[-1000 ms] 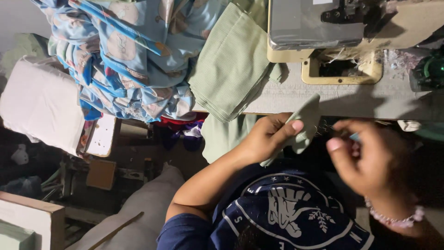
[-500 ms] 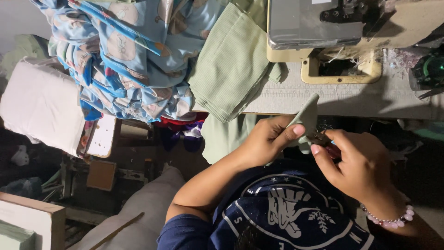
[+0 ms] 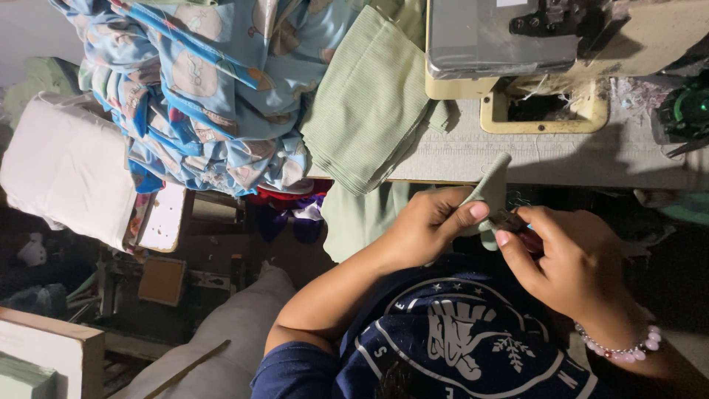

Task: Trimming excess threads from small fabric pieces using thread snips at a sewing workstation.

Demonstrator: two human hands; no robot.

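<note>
My left hand (image 3: 428, 225) pinches a small folded piece of pale green ribbed fabric (image 3: 489, 188) between thumb and fingers, just below the table edge. My right hand (image 3: 565, 258), with a pink bead bracelet on its wrist, holds a small dark tool (image 3: 509, 219), seemingly thread snips, with its tip against that piece. Both hands meet in front of my dark blue printed shirt (image 3: 450, 340).
A sewing machine (image 3: 517, 37) stands on the grey table (image 3: 561, 155) above the hands. A stack of green ribbed pieces (image 3: 365, 111) lies to its left, beside a heap of blue printed cloth (image 3: 199, 89). A white bundle (image 3: 63, 166) sits far left.
My right hand has moved left from open air to the green piece, bringing the dark tool up against it. My left hand has kept its hold on the fabric.
</note>
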